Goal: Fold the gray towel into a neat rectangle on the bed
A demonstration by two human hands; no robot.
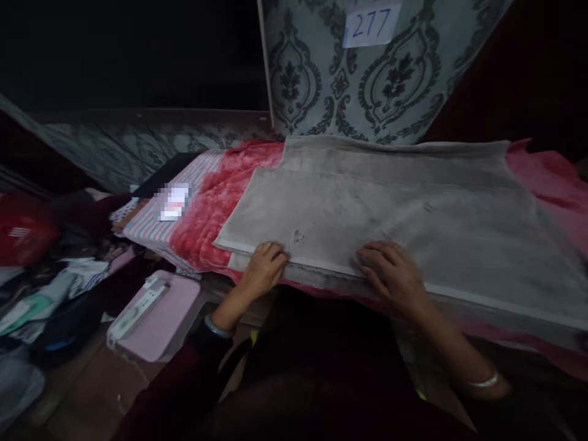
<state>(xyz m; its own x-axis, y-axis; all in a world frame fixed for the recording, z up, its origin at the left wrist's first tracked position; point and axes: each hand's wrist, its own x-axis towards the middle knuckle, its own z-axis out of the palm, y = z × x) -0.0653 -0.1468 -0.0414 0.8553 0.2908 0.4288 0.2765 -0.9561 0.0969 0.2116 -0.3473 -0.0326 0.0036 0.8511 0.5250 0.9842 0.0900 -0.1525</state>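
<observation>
A large grey plush cloth (395,214) lies folded in layers in front of me, with a pale hem along its near edge. Near the left part of that edge, my left hand (265,268) has its fingers curled over the hem and closed on it. Farther right, my right hand (392,272) is at the same edge, slightly blurred, its thumb apart from the fingers and touching the cloth. A small mark or worn spot shows on the cloth near my left hand. Beneath the cloth spreads a red plush blanket (202,214).
At the left, a striped cloth (151,229) bears a blurred-out bright object (175,202). A power strip (140,309) rests on a pink-lidded box (172,331). Clothes (68,282) are heaped on the far left. Behind stand a dark screen (138,55) and a patterned wall (340,92) with a numbered paper (372,24).
</observation>
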